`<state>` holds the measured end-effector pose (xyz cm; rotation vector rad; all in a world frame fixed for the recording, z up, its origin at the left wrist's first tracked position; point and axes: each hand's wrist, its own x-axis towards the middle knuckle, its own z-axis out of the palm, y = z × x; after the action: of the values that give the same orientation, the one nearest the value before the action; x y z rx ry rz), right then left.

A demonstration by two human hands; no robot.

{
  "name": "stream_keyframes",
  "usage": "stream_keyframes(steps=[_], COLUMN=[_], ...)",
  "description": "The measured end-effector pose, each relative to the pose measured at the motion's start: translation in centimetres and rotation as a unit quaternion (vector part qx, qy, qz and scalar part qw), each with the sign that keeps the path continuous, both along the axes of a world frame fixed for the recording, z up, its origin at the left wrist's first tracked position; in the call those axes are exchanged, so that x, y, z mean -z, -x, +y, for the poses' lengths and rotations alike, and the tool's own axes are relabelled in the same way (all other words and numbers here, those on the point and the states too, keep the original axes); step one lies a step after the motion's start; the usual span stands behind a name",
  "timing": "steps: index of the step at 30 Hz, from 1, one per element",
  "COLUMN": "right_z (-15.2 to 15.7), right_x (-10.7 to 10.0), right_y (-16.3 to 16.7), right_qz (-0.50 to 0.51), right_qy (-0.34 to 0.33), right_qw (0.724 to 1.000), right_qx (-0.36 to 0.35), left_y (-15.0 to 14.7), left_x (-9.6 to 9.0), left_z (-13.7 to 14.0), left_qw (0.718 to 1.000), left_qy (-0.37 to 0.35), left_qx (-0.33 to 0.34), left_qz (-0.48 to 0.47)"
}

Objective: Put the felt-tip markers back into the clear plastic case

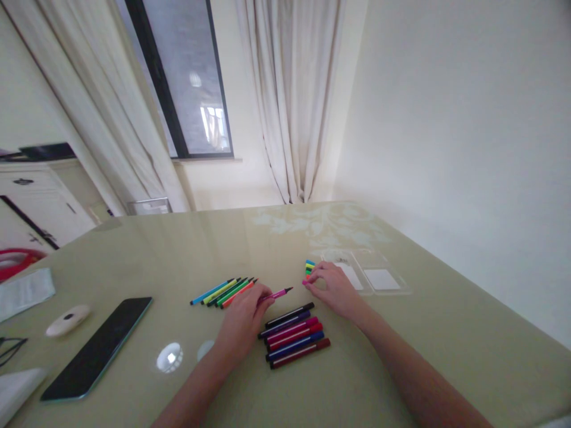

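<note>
My left hand (244,310) is closed around an uncapped pink marker (280,293), whose dark tip points right. To its right, my right hand (333,286) pinches a small pink cap (306,282) between thumb and fingers. Several loose caps (309,267) in blue, yellow, green and orange lie in a row beside those fingers, partly hidden by them. Left of my left hand, several uncapped markers (223,292) rest side by side with their tips toward the back. Below both hands, several capped markers (297,337) in black, purple, pink, red, blue and maroon form another row.
An unfolded clear plastic case (392,280) with white inserts lies behind my right hand. On the left are a dark phone (99,349), an oval white object (68,321), a cable (11,349) and a pale packet (27,292). A wall (468,148) borders the table's right side.
</note>
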<state>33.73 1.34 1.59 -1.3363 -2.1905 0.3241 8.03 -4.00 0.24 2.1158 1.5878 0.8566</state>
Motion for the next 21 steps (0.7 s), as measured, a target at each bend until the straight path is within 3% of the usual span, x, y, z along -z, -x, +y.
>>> stream_keyframes(steps=[3,6,21], right_z=[-0.4,-0.8,-1.2], right_x=[-0.6,-1.1,-1.1], right_y=[0.5,0.9,1.2], right_qz=[0.100,0.141,0.153], right_qy=[0.070,0.091,0.121], right_qw=[0.990,0.982,0.972], right_qx=[-0.065,-0.084,-0.131], left_y=[-0.1,0.0,-0.8], left_x=[0.0,0.0,-0.3], left_z=[-0.2,-0.2,-0.7], left_qw=[0.999,0.999,0.997], left_qy=[0.018,0.020,-0.006], left_qx=[0.012,0.014,0.039], left_qz=[-0.028,-0.039,-0.066])
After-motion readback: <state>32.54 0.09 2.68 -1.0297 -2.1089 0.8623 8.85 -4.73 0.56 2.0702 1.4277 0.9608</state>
